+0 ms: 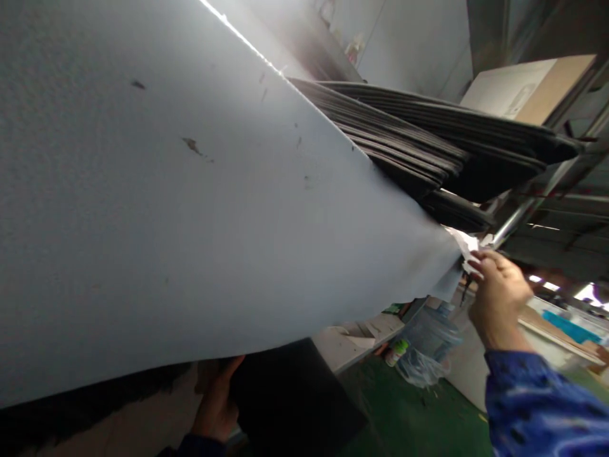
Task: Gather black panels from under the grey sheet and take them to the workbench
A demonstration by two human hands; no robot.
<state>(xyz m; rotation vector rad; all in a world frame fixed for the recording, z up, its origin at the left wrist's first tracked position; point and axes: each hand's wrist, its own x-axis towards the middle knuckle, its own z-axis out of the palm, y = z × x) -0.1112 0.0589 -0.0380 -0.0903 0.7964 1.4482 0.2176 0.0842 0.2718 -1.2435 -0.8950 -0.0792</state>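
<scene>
A clear water jug (435, 336) was seen on the green floor (404, 412) beneath the rack (533, 209); what it held could not be told. On the rack a stack of dark sheets (428, 152) was kept, fanned at its near edges, with a cardboard box (528, 89) above it.

A large pale grey sheet (190, 190) was held up across most of the view, its long axis running from the lower left to its far right corner, which pointed at the rack just under the dark stack. That corner was pinched by the right hand (499, 295) (blue sleeve, arm raised and reaching forward), with the fingertips (478, 257) pressed together on the edge. The left hand (219, 400) was raised beneath the sheet's lower edge, fingers curled upward behind it beside a black sheet (295, 393); whether it gripped the grey sheet or the black one could not be told
</scene>
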